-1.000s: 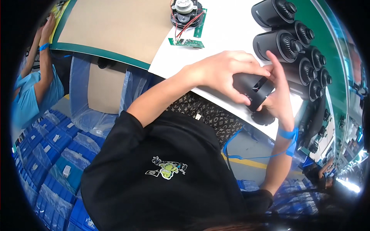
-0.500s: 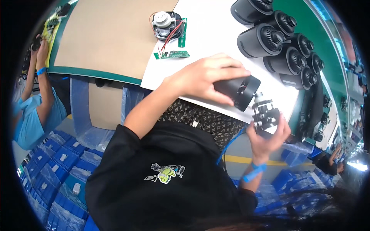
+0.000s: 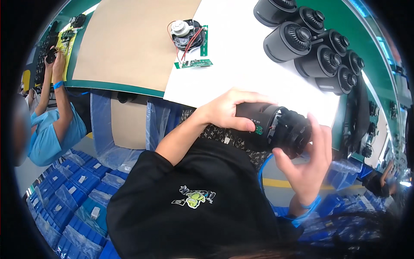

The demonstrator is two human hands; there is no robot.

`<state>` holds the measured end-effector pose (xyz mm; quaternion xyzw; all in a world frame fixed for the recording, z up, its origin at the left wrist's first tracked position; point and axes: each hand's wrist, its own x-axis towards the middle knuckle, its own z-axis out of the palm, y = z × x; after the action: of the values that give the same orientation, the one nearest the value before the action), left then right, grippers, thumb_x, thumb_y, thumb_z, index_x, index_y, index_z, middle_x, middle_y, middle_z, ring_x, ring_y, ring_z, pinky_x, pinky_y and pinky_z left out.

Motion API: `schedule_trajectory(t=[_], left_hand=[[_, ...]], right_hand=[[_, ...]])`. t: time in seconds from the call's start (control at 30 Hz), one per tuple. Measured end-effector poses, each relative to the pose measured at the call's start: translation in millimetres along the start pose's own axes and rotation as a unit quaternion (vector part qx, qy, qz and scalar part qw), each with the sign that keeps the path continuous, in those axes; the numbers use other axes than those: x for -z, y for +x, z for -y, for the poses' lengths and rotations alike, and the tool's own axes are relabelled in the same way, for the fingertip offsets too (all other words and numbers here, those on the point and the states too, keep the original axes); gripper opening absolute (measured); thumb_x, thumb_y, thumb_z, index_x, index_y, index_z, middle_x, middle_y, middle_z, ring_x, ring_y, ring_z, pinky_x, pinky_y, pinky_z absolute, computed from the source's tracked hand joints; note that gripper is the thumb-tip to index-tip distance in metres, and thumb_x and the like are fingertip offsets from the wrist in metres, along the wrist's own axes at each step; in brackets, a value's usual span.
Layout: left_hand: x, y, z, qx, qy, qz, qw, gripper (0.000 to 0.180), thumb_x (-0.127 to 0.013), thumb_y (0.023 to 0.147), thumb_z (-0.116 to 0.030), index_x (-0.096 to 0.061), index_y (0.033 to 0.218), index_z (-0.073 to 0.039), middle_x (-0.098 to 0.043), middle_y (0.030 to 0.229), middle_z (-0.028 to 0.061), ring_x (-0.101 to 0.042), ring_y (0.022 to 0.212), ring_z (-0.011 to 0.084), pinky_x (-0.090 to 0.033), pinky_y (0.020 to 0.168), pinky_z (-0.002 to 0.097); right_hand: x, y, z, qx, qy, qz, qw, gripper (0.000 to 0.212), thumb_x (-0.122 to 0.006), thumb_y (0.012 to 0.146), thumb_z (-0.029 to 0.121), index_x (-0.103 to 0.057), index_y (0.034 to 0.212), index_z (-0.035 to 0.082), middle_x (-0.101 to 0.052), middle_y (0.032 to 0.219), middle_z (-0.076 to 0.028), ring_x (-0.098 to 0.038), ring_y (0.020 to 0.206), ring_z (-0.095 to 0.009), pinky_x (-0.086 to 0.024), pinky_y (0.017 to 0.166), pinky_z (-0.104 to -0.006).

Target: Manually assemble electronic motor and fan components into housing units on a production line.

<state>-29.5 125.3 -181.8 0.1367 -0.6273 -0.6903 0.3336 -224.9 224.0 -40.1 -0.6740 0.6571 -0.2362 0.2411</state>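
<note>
My left hand is wrapped round a smooth black cylindrical housing, which lies tilted over the table's near edge. A small green board shows on the housing beside my left thumb. My right hand grips a dark ribbed round part at the housing's right end, thumb below and fingers on the far side. The two pieces meet or nearly meet; a gap with pale and metallic bits shows between them. How deep the ribbed part sits inside is hidden.
A motor-like unit with red wires and green circuit boards lies on the white sheet. Several black cylinders stand at the far right. Cardboard covers the left. A co-worker's hands work farther left. Blue crates fill the floor.
My right hand has brought its part up against the housing's end, where before they were apart. The housing has turned and come slightly nearer to me.
</note>
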Motion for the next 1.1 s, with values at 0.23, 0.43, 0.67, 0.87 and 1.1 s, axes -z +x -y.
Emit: schedule_trajectory(t=[0.23, 0.43, 0.67, 0.87, 1.1], left_hand=[[4.5, 1.2, 5.0, -0.011, 0.033, 0.02, 0.999, 0.085, -0.071, 0.075, -0.062, -0.058, 0.126, 0.005, -0.062, 0.123, 0.0185, -0.061, 0.113, 0.029, -0.045, 0.098, 0.0377], [-4.8, 3.4, 10.1, -0.009, -0.001, -0.004, 1.0, 0.088, -0.07, 0.074, -0.066, -0.058, 0.126, 0.005, -0.062, 0.123, 0.0181, -0.06, 0.113, 0.0282, -0.045, 0.098, 0.038], [-14.9, 0.6, 15.1, -0.082, -0.121, 0.016, 0.989, 0.099, -0.067, 0.071, -0.074, -0.053, 0.128, 0.006, -0.061, 0.12, 0.0195, -0.059, 0.113, 0.0302, -0.044, 0.099, 0.0402], [-24.3, 13.0, -9.8, -0.267, 0.163, -0.159, 0.936, 0.072, -0.069, 0.077, -0.039, -0.047, 0.135, -0.001, -0.049, 0.134, 0.0214, -0.041, 0.131, 0.0313, -0.037, 0.103, 0.0475], [-27.4, 39.5, -67.1, -0.224, 0.413, 0.065, 0.88, 0.075, -0.06, 0.081, -0.059, -0.055, 0.124, 0.002, -0.058, 0.122, 0.0194, -0.057, 0.109, 0.0387, -0.05, 0.09, 0.0438]], right_hand=[[3.0, -0.2, 1.6, 0.037, -0.047, -0.054, 0.997, 0.075, -0.084, 0.065, 0.018, -0.052, 0.13, -0.003, -0.052, 0.096, -0.01, -0.058, 0.082, -0.02, -0.051, 0.06, -0.0267], [-16.8, -0.2, 6.4, 0.003, -0.057, -0.037, 0.998, 0.083, -0.089, 0.062, 0.027, -0.052, 0.131, 0.0, -0.053, 0.096, -0.01, -0.057, 0.078, -0.018, -0.049, 0.06, -0.0283], [-59.6, -12.3, -25.0, 0.048, 0.199, -0.022, 0.979, 0.129, -0.094, 0.052, 0.042, -0.017, 0.148, 0.001, -0.045, 0.133, -0.018, -0.051, 0.121, -0.029, -0.038, 0.104, -0.0416], [-69.2, -13.8, -40.7, -0.079, 0.429, 0.006, 0.9, 0.145, -0.096, 0.053, 0.024, 0.009, 0.149, -0.003, -0.042, 0.141, -0.022, -0.046, 0.13, -0.031, -0.037, 0.108, -0.0421], [-60.2, -13.0, -41.6, -0.006, 0.256, -0.013, 0.967, 0.137, -0.093, 0.059, 0.029, 0.005, 0.148, -0.006, -0.053, 0.126, -0.023, -0.058, 0.114, -0.036, -0.046, 0.096, -0.0402]])
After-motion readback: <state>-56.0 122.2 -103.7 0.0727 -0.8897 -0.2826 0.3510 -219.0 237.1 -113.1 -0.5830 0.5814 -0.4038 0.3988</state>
